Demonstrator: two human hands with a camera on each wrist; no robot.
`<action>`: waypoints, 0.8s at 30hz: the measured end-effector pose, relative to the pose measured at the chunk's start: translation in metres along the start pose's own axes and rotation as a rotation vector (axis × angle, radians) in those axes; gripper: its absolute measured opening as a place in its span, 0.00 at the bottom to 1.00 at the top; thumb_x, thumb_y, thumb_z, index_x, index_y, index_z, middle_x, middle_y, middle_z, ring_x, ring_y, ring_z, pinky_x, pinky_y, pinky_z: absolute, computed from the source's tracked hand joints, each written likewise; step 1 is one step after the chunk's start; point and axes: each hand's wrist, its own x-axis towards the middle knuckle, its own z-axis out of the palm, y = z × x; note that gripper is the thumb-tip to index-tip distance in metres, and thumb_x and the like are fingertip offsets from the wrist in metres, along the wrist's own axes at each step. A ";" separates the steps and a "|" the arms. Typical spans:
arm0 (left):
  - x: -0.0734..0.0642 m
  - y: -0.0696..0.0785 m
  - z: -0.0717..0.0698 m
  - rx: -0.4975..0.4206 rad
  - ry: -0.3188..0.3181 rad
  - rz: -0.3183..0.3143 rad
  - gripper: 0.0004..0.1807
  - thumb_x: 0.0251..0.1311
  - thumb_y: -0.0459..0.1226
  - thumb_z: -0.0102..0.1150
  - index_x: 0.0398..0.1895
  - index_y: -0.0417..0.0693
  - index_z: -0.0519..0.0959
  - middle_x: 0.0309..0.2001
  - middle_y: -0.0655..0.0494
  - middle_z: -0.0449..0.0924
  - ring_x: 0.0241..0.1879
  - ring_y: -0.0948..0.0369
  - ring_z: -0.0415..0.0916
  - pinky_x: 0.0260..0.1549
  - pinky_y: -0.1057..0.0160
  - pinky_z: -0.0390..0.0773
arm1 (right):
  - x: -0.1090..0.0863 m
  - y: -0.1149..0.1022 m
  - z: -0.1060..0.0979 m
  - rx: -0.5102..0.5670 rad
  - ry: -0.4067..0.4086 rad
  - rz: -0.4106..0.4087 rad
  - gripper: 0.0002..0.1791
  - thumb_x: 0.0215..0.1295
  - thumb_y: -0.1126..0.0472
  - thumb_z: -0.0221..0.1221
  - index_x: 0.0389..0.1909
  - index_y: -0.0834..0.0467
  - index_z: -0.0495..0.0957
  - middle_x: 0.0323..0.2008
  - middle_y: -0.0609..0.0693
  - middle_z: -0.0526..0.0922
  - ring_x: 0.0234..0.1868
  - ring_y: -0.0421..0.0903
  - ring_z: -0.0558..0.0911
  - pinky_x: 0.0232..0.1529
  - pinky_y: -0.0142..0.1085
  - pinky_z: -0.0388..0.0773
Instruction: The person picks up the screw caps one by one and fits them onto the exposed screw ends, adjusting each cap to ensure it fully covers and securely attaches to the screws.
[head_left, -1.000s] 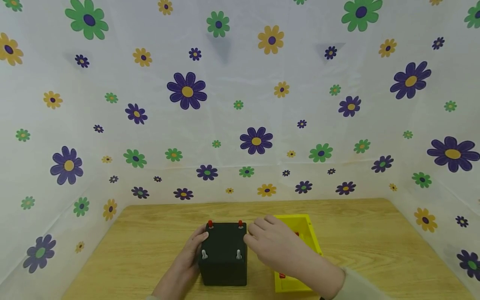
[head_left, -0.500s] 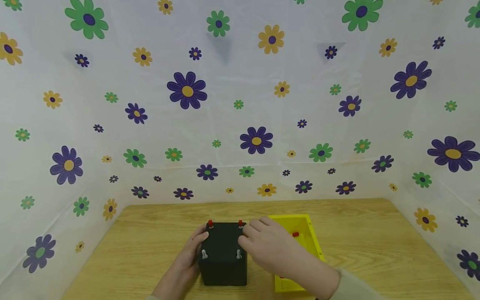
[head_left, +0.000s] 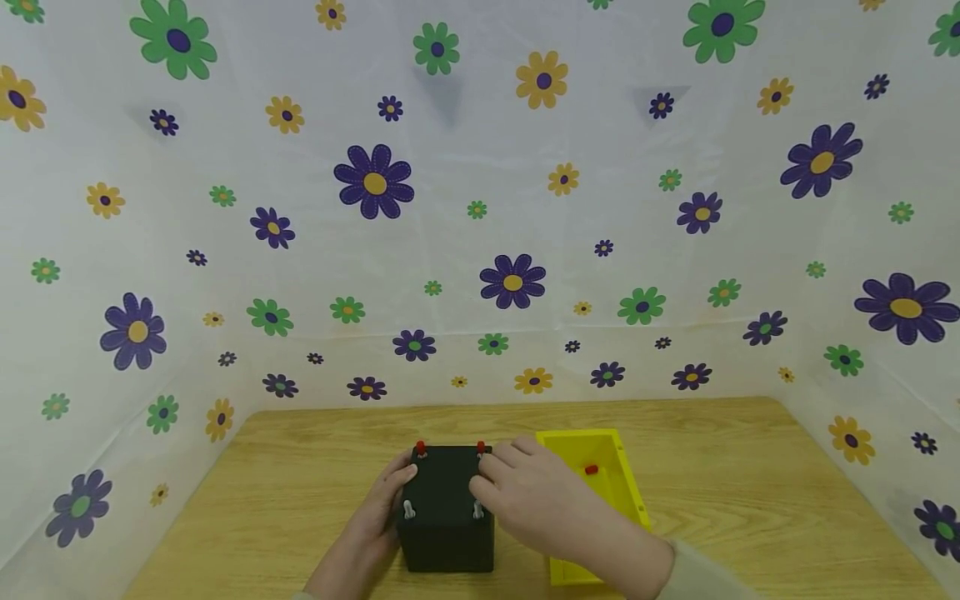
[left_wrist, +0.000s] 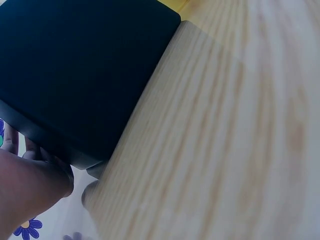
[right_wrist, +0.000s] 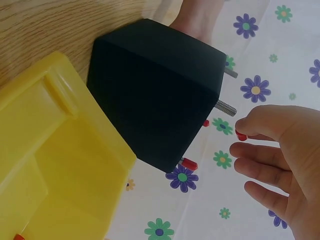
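Observation:
A black box [head_left: 447,483] stands on the table, with several threaded studs on its top. Red caps cover the two far studs, the left cap [head_left: 421,447] and the right cap [head_left: 481,447]. The near left stud [head_left: 408,508] and near right stud [head_left: 477,509] are bare metal. My left hand [head_left: 378,504] grips the box's left side, thumb at its top edge. My right hand [head_left: 528,496] is over the box's right edge. In the right wrist view it pinches a small red cap [right_wrist: 241,135] between thumb and index finger, just off the end of a bare stud [right_wrist: 226,107].
Right of the box is a yellow bin [head_left: 628,467], partly behind my right forearm. A loose red cap [head_left: 592,470] lies inside it. The wooden table [head_left: 315,450] meets a flower-patterned cloth [head_left: 450,250] at the back and sides.
My right hand has shifted left, from beside the box to over its right edge by the near right stud. More of the bin's inside shows. My left hand and the box stay put.

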 end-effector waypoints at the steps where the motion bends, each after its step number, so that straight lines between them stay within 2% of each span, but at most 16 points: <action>1: 0.000 0.000 0.000 0.000 -0.010 0.003 0.23 0.77 0.42 0.47 0.72 0.59 0.65 0.53 0.74 0.83 0.55 0.71 0.80 0.57 0.68 0.81 | 0.000 0.000 0.000 0.004 -0.005 0.000 0.07 0.70 0.53 0.70 0.45 0.47 0.84 0.44 0.40 0.88 0.47 0.42 0.82 0.51 0.33 0.78; 6: 0.000 0.000 0.000 -0.001 -0.015 0.013 0.20 0.77 0.41 0.47 0.68 0.61 0.67 0.52 0.74 0.83 0.54 0.71 0.81 0.56 0.68 0.81 | 0.001 -0.002 0.001 0.007 -0.003 -0.002 0.08 0.70 0.52 0.70 0.46 0.47 0.84 0.44 0.40 0.88 0.47 0.42 0.82 0.51 0.33 0.78; 12: 0.000 0.000 0.002 0.011 0.021 0.003 0.28 0.76 0.41 0.48 0.77 0.55 0.60 0.52 0.74 0.83 0.55 0.71 0.80 0.56 0.68 0.80 | 0.002 -0.002 0.001 -0.008 0.015 -0.011 0.08 0.70 0.51 0.70 0.46 0.47 0.85 0.44 0.40 0.89 0.46 0.41 0.83 0.51 0.32 0.79; 17: 0.000 0.000 0.002 0.003 0.027 -0.003 0.31 0.77 0.41 0.48 0.80 0.53 0.58 0.52 0.74 0.83 0.55 0.71 0.80 0.56 0.68 0.80 | 0.002 -0.003 0.002 -0.016 0.020 -0.016 0.10 0.68 0.50 0.72 0.45 0.47 0.85 0.44 0.40 0.90 0.45 0.40 0.84 0.52 0.32 0.79; 20: 0.000 0.000 0.001 -0.001 0.013 -0.002 0.28 0.77 0.41 0.48 0.78 0.55 0.60 0.52 0.74 0.83 0.55 0.71 0.80 0.56 0.68 0.80 | 0.003 -0.003 0.001 -0.027 0.022 -0.020 0.11 0.67 0.50 0.72 0.45 0.48 0.85 0.43 0.40 0.90 0.45 0.40 0.84 0.52 0.31 0.79; 24: 0.000 0.000 0.000 -0.004 -0.019 0.014 0.20 0.77 0.41 0.47 0.69 0.61 0.68 0.53 0.74 0.83 0.55 0.71 0.80 0.56 0.67 0.81 | 0.003 -0.004 0.000 -0.036 0.021 -0.021 0.10 0.68 0.51 0.72 0.45 0.48 0.85 0.42 0.39 0.90 0.44 0.39 0.84 0.51 0.30 0.78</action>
